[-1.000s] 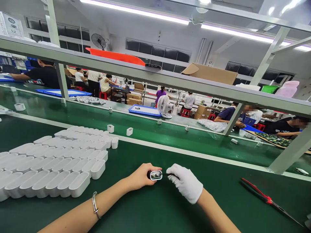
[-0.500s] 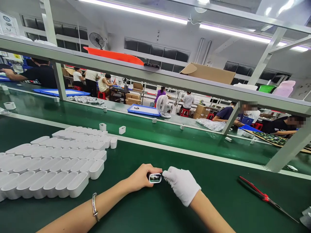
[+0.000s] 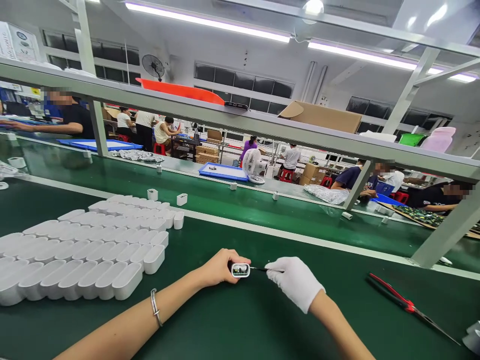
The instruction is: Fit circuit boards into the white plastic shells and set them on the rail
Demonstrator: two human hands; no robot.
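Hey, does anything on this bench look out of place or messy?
Nothing stands out. The white housings sit in tidy rows, the red-handled tweezers lie alone at right, and both hands work on one housing.

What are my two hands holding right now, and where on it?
Left hand grips the small white casing around its body; gloved right hand pinches a thin dark tool at its rear, tip at the casing's open end.

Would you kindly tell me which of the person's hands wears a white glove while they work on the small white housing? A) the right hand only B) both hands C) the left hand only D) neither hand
A: the right hand is in a white glove and holds a thin dark tool to the small white housing, which the bare left hand grips.
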